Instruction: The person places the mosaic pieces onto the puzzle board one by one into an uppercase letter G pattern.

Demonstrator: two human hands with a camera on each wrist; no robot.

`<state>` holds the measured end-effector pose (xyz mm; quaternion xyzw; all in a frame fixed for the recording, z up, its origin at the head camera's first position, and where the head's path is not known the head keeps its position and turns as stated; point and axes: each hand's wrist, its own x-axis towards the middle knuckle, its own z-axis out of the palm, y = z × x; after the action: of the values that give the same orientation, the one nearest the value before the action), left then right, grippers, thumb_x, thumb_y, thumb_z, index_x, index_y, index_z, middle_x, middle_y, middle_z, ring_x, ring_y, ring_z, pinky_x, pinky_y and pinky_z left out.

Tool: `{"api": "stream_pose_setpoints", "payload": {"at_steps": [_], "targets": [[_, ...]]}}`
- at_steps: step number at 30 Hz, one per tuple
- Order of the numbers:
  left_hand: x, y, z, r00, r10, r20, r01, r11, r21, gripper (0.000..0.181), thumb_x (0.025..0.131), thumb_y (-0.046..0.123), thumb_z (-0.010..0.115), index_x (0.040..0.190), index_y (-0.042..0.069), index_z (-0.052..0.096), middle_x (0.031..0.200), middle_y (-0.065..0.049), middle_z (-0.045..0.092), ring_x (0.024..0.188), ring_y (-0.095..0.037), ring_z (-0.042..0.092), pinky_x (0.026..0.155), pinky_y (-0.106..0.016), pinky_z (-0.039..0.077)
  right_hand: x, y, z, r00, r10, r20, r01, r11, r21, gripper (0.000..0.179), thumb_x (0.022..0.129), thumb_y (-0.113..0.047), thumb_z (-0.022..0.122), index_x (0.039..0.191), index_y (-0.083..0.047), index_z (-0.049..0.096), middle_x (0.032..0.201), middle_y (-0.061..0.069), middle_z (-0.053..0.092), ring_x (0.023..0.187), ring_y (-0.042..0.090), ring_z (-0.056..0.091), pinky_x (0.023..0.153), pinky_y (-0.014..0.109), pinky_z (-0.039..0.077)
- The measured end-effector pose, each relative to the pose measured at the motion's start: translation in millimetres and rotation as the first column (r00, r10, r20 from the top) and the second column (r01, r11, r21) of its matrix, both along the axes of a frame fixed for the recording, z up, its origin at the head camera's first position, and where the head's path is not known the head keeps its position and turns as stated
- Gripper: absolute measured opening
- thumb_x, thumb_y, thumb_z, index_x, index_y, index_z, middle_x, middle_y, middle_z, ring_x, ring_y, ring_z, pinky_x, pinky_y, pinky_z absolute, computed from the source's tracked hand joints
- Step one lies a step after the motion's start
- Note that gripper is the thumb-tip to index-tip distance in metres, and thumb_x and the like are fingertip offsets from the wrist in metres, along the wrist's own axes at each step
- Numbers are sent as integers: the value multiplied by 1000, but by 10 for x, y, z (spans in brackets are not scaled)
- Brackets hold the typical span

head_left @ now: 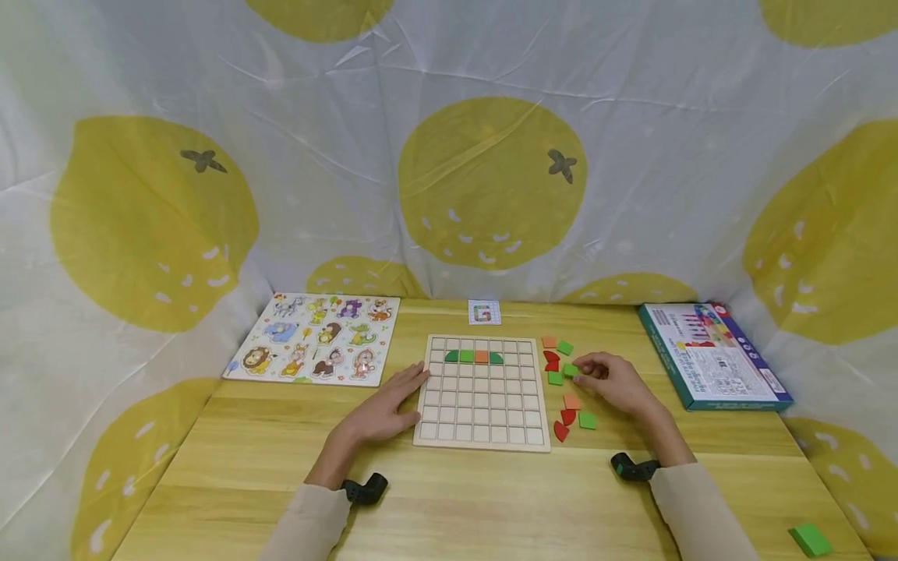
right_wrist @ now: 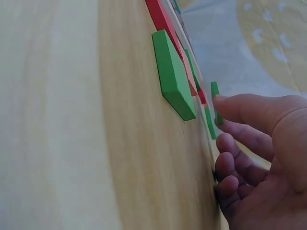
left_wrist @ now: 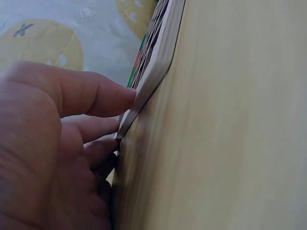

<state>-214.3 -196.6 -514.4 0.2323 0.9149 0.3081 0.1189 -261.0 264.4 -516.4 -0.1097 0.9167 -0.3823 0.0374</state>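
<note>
A wooden grid board lies in front of me. Its second row holds a dark green quarter-round piece, a light green square, an orange square and another dark green quarter-round. My left hand rests along the board's left edge, fingers extended, thumb against the side. To the right of the board, my right hand pinches a green square tile between thumb and finger. In the right wrist view that tile stands on edge at the thumb tip.
Loose red quarter-rounds, orange squares and green squares lie right of the board. A small pattern card sits behind it. An animal puzzle lies left, a flat box right, a green block near right.
</note>
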Motion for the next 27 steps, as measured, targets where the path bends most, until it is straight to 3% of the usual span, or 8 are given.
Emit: {"api": "stream_pose_setpoints", "payload": {"at_steps": [12, 20, 27], "targets": [[-9, 36, -3, 999, -35, -16, 35, 999, 5, 73, 99, 22, 59, 164, 10, 28, 173, -9, 16, 161, -36, 12, 129, -57, 14, 44, -92, 44, 1000, -11, -9, 11, 999, -41, 35, 96, -27, 74, 125, -9, 72, 109, 8, 69, 95, 21, 59, 83, 33, 51], [1, 36, 4, 1000, -21, -11, 20, 1000, -11, 73, 99, 24, 58, 164, 12, 28, 174, -6, 16, 161, -32, 10, 130, -55, 11, 47, -365, 122, 1000, 29, -3, -30, 991, -129, 32, 96, -23, 73, 124, -7, 72, 101, 7, 65, 89, 22, 56, 68, 26, 49], [-4, 49, -28, 998, -7, -59, 6, 1000, -22, 75, 94, 26, 59, 163, 12, 32, 173, -8, 19, 161, -31, 15, 130, -52, 10, 30, -648, 210, 998, 61, -36, -66, 985, -160, 24, 96, -17, 74, 118, -9, 74, 92, 5, 60, 85, 22, 54, 69, 25, 47]]}}
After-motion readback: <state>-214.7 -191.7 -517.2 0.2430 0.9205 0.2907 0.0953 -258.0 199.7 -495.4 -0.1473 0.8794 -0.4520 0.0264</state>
